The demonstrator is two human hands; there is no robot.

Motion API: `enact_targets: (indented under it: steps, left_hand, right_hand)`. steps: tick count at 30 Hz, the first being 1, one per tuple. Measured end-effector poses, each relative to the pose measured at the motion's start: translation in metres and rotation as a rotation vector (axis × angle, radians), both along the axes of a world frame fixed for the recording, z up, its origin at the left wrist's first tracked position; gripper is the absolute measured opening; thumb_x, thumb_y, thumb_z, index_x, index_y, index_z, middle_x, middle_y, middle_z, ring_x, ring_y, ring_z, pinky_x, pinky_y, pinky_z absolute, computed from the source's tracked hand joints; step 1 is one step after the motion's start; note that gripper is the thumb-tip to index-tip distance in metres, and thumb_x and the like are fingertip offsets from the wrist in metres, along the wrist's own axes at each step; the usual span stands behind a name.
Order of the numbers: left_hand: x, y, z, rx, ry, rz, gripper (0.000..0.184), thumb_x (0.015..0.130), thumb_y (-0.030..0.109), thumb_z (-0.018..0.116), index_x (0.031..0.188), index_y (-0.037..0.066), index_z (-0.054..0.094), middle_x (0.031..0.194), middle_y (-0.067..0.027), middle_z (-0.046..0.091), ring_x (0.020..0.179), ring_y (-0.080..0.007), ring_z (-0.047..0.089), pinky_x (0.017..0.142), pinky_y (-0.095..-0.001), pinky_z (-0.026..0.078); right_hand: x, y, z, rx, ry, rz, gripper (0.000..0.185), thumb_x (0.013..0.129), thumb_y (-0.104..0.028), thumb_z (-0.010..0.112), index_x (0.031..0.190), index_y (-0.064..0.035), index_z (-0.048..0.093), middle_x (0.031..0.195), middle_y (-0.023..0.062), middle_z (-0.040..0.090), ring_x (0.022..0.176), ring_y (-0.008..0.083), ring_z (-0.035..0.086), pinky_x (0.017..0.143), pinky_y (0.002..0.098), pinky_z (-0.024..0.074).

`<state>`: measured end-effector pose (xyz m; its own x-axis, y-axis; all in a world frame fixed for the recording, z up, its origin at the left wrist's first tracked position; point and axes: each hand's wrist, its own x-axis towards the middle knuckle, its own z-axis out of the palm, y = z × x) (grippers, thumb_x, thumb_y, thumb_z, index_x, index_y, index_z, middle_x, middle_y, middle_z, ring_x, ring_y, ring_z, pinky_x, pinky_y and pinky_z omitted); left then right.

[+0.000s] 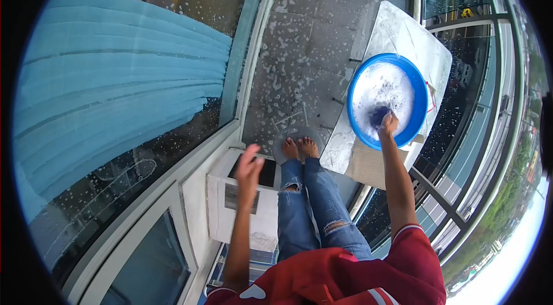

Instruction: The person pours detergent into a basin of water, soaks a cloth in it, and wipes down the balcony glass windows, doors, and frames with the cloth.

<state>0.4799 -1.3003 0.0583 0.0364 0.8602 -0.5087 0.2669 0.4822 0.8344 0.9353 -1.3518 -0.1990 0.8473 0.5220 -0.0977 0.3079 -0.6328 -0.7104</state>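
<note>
My right hand [389,123] reaches into a blue basin [420,80] of white suds [383,83]. Its fingers are closed on a dark, wet cloth [378,115], bunched up and partly covered by foam. What kind of cloth it is, I cannot make out. To the left of my legs, my left hand [249,171] is raised in the air, slightly blurred, with fingers stretched and nothing in them. The basin stands on a white marbled tabletop [397,25].
A brown cardboard piece [368,164] lies on the near part of the tabletop. Foam spots the dark tiled floor [322,2] and the window [190,77] on the left. A white boxy unit [233,221] stands left of my legs. A glass railing [495,97] runs along the right.
</note>
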Motion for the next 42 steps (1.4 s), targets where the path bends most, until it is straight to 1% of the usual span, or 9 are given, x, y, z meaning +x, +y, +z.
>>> enact_targets:
  steps: [5, 8, 10, 16, 22, 27, 30, 32, 42]
  left_hand:
    - [0.178, 0.059, -0.011, -0.456, -0.591, -0.041, 0.09, 0.077, 0.053, 0.058, 0.141, 0.019, 0.005, 0.143, -0.0141, 0.02, 0.132, -0.0234, 0.019, 0.103, -0.0349, 0.021]
    - [0.215, 0.103, 0.031, -0.227, -0.889, 0.269, 0.075, 0.077, 0.044, 0.063, 0.138, 0.018, 0.026, 0.138, -0.0139, 0.029, 0.126, -0.0226, 0.03, 0.098, -0.032, 0.029]
    - [0.208, 0.127, 0.08, -0.117, -0.786, 0.174, 0.061, 0.077, 0.038, 0.065, 0.127, 0.014, 0.04, 0.126, -0.0119, 0.04, 0.115, -0.0211, 0.039, 0.092, -0.031, 0.034]
    - [0.183, 0.177, 0.184, 0.72, 0.074, 0.056, 0.029, 0.081, 0.028, 0.062, 0.076, 0.001, 0.055, 0.079, -0.012, 0.053, 0.074, -0.0245, 0.052, 0.066, -0.0344, 0.041]
    - [0.146, 0.225, 0.247, 0.612, 0.133, 0.115, 0.039, 0.089, 0.034, 0.045, 0.074, 0.0, 0.058, 0.062, -0.0181, 0.057, 0.057, -0.0325, 0.056, 0.054, -0.041, 0.042]
    - [0.104, 0.24, 0.256, 0.676, -0.089, 0.073, 0.038, 0.087, 0.037, 0.051, 0.083, 0.0, 0.058, 0.071, -0.0143, 0.06, 0.066, -0.018, 0.055, 0.061, -0.0321, 0.043]
    - [0.045, 0.242, 0.218, 0.809, -0.069, 0.102, 0.048, 0.074, 0.039, 0.068, 0.098, -0.001, 0.054, 0.079, -0.0135, 0.062, 0.074, -0.0182, 0.057, 0.067, -0.0335, 0.045]
    - [-0.016, 0.212, 0.296, 0.435, 0.155, -0.238, 0.029, 0.072, 0.023, 0.07, 0.083, -0.001, 0.058, 0.075, -0.0095, 0.057, 0.071, -0.013, 0.053, 0.061, -0.0323, 0.041]
    - [-0.172, 0.063, 0.453, 0.963, 0.22, 0.843, 0.019, 0.09, 0.023, 0.051, 0.089, 0.004, 0.048, 0.063, -0.0017, 0.045, 0.058, -0.0078, 0.043, 0.051, -0.0267, 0.036]
  right_hand:
    - [-0.104, 0.069, 0.25, 0.362, 1.002, -0.046, 0.037, 0.077, -0.02, 0.039, 0.102, 0.0, 0.057, 0.092, 0.0117, 0.061, 0.068, 0.018, 0.058, 0.05, 0.0274, 0.0443]
    - [-0.151, 0.099, 0.369, 0.326, 1.141, -0.121, 0.038, 0.079, -0.027, 0.041, 0.106, -0.0035, 0.053, 0.096, 0.0101, 0.059, 0.08, 0.0202, 0.057, 0.063, 0.0378, 0.0482]
    - [-0.175, 0.126, 0.391, 0.347, 0.846, -0.173, 0.054, 0.081, -0.05, 0.048, 0.113, -0.0068, 0.048, 0.101, 0.0078, 0.055, 0.093, 0.0195, 0.054, 0.08, 0.036, 0.0432]
    - [-0.23, 0.208, 0.434, 0.628, 0.658, 0.0, 0.045, 0.087, -0.043, 0.051, 0.079, 0.0005, 0.057, 0.067, 0.0054, 0.055, 0.065, 0.0139, 0.048, 0.06, 0.0316, 0.0417]
    - [-0.263, 0.251, 0.515, 0.447, 0.573, 0.074, 0.045, 0.084, -0.039, 0.055, 0.071, 0.0037, 0.058, 0.06, 0.0093, 0.056, 0.057, 0.0148, 0.047, 0.055, 0.0345, 0.0403]
    - [-0.283, 0.278, 0.499, 0.617, 0.599, 0.439, 0.037, 0.088, -0.027, 0.05, 0.069, 0.0036, 0.059, 0.059, 0.0037, 0.056, 0.055, 0.0095, 0.045, 0.048, 0.0291, 0.0386]
    - [-0.287, 0.296, 0.506, 0.551, 0.773, 0.896, 0.049, 0.091, -0.04, 0.043, 0.103, 0.0044, 0.058, 0.089, 0.01, 0.062, 0.078, 0.0142, 0.056, 0.07, 0.0273, 0.0464]
    - [-0.322, 0.287, 0.536, 0.563, 0.831, 1.107, 0.055, 0.092, -0.043, 0.039, 0.121, 0.0043, 0.047, 0.114, 0.0159, 0.055, 0.097, 0.0202, 0.056, 0.086, 0.0298, 0.0427]
    - [-0.503, 0.236, 0.682, 0.4, 0.744, 2.135, 0.008, 0.076, -0.003, 0.067, 0.079, 0.0023, 0.062, 0.073, -0.0025, 0.06, 0.067, 0.0044, 0.05, 0.064, 0.0198, 0.0405]
